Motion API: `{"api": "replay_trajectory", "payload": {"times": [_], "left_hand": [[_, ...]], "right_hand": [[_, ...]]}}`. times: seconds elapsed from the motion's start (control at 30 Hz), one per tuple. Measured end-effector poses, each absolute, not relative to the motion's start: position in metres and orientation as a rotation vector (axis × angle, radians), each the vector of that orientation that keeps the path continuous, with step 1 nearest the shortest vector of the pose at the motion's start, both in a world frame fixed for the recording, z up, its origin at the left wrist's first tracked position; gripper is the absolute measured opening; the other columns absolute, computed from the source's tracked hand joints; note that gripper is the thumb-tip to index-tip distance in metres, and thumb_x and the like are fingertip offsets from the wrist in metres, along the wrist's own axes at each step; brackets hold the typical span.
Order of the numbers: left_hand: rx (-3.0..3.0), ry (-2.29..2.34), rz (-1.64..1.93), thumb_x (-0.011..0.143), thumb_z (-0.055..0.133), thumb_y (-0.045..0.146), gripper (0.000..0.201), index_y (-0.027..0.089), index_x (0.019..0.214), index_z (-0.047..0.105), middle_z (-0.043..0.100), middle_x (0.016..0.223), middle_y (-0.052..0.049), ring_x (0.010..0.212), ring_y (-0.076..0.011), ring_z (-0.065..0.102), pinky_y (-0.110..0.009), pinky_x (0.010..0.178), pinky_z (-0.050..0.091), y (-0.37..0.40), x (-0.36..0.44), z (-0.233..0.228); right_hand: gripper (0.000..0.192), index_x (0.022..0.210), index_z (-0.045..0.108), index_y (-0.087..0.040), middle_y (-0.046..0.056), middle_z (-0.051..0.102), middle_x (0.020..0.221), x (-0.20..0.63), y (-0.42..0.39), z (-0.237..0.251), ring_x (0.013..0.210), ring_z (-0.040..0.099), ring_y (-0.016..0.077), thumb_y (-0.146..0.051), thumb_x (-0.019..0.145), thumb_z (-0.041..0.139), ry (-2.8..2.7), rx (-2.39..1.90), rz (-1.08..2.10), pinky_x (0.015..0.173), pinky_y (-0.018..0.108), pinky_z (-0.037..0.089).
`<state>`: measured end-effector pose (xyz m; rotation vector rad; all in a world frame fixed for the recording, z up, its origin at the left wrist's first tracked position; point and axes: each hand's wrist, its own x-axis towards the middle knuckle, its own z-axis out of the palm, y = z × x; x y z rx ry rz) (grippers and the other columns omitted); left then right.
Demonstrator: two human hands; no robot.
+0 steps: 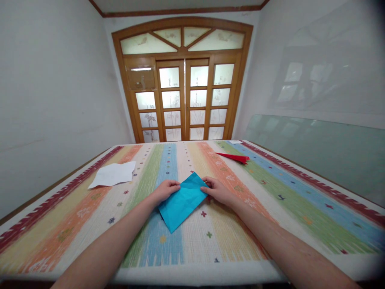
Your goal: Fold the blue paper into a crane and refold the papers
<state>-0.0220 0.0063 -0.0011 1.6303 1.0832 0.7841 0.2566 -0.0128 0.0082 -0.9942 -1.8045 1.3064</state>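
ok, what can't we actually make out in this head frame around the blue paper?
Head view only:
- Underside of the blue paper and any folds beneath: hidden by its own top layer.
- Fingertips of the left hand and right hand: partly hidden where they meet the paper's edges.
- Red folded paper: too small to tell its exact shape.
- White sheet: any marks are too small to see.
- Striped tablecloth: near edge cut off by the frame.

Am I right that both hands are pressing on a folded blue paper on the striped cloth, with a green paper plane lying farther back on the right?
Not quite: the paper plane is red, not green, as the head view shows. The rest holds: the left hand and right hand both rest on the folded blue paper on the striped cloth.
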Motion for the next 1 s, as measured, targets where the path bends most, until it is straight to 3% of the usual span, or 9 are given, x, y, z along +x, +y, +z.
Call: {"api": "replay_trajectory", "payload": {"times": [0.23, 0.4, 0.63, 0.83, 1.0], "left_hand": [[1.478, 1.089, 0.761, 0.079, 0.067, 0.035, 0.028, 0.015, 0.097, 0.073, 0.072, 0.089, -0.007, 0.076, -0.0176, 0.061, -0.027, 0.072, 0.045, 0.001, -0.025, 0.007], [1.431, 1.074, 0.762, 0.077, 0.068, 0.031, 0.027, 0.016, 0.098, 0.073, 0.072, 0.091, -0.007, 0.077, -0.0176, 0.061, -0.028, 0.074, 0.046, 0.002, -0.026, 0.008], [1.417, 1.045, 0.742, 0.080, 0.066, 0.048, 0.041, 0.015, 0.104, 0.072, 0.070, 0.085, -0.008, 0.070, -0.0160, 0.058, -0.026, 0.064, 0.043, -0.001, -0.027, 0.010], [1.405, 0.997, 0.658, 0.074, 0.072, 0.049, 0.049, 0.014, 0.107, 0.066, 0.069, 0.092, -0.010, 0.066, -0.0126, 0.058, -0.023, 0.057, 0.037, -0.003, -0.024, 0.013], [1.593, 0.964, 0.595, 0.076, 0.069, 0.051, 0.047, 0.014, 0.106, 0.070, 0.065, 0.082, -0.005, 0.062, -0.0111, 0.051, -0.023, 0.057, 0.037, -0.005, -0.023, 0.016]], "right_hand": [[0.036, 0.115, 0.063, -0.021, 0.003, 0.063, 0.081, 0.259, -0.011, 0.007, 0.057, 0.058, 0.0129, -0.039, 0.084, 0.061, -1.818, -0.977, 1.352, 0.049, 0.024, 0.048], [0.031, 0.109, 0.069, -0.019, 0.003, 0.066, 0.074, 0.260, -0.011, 0.004, 0.056, 0.061, 0.0132, -0.029, 0.081, 0.060, -1.828, -1.010, 1.387, 0.051, 0.024, 0.049], [0.034, 0.108, 0.071, -0.020, 0.002, 0.066, 0.067, 0.259, -0.011, 0.004, 0.055, 0.062, 0.0139, -0.022, 0.078, 0.055, -1.842, -1.060, 1.377, 0.050, 0.023, 0.047], [0.032, 0.101, 0.075, -0.021, 0.004, 0.070, 0.083, 0.259, -0.012, 0.007, 0.061, 0.059, 0.0129, -0.022, 0.076, 0.054, -1.930, -1.056, 1.234, 0.054, 0.023, 0.045], [0.034, 0.096, 0.076, -0.021, 0.005, 0.069, 0.090, 0.260, -0.008, 0.006, 0.070, 0.061, 0.0144, -0.018, 0.073, 0.052, -1.966, -1.003, 1.120, 0.061, 0.025, 0.047]]}}
